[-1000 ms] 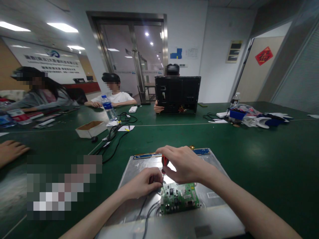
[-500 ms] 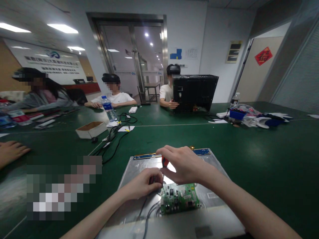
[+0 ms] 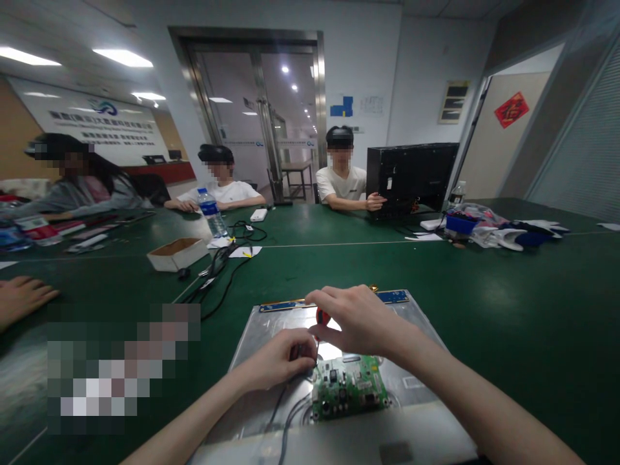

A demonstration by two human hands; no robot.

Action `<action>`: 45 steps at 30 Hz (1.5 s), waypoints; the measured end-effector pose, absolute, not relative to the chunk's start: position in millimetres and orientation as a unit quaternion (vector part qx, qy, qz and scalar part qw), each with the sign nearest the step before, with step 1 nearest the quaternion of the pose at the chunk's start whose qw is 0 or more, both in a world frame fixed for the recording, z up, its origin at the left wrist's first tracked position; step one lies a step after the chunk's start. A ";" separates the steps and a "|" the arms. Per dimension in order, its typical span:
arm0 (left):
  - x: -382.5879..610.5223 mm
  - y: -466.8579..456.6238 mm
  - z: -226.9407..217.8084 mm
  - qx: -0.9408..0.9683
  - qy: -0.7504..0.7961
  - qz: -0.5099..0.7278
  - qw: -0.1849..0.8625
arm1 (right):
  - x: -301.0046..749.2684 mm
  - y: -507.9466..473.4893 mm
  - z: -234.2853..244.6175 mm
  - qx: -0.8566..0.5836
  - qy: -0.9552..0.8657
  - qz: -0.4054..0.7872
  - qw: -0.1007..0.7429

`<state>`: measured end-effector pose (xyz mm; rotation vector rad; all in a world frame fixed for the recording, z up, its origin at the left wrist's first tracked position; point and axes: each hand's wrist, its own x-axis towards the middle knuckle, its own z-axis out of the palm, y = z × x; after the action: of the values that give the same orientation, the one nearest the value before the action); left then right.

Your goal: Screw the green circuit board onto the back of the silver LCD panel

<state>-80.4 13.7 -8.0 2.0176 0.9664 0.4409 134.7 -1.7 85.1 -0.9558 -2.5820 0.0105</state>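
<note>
A silvery display panel (image 3: pixel 252 361) lies flat in front of me with a green circuit board (image 3: pixel 349 384) on it. My right hand (image 3: pixel 356 320) is closed around the red and black handle of a screwdriver (image 3: pixel 321 316). Its thin shaft points down at the board's upper left corner. Beside that corner is my left hand (image 3: pixel 290 354), fingers curled together near the shaft's tip; what they pinch, if anything, is hidden. Dark cables (image 3: pixel 287 420) run across the panel left of the board. Along the panel's far edge sits a narrow blue circuit strip (image 3: pixel 394 296).
Black cables (image 3: pixel 225 284), an open cardboard box (image 3: pixel 177 254) and a water bottle (image 3: pixel 212 213) stand beyond on the left. Another person's hand (image 3: pixel 29 298) rests at the left edge. Across the table a person holds a black monitor (image 3: pixel 411 177). Gloves (image 3: pixel 513 236) lie far right.
The person across the table has shifted the black monitor to the right. My hands stay in nearly the same place, with the screwdriver still at the board's corner.
</note>
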 end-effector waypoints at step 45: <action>-82.2 16.1 -14.0 0.805 0.401 0.192 0.391 | 134.5 -1.2 85.9 -0.352 -0.915 0.010 0.195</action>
<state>-82.2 16.1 -14.0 2.0456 1.0196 0.4887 134.5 -1.2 85.9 -0.9864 -2.5650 0.0280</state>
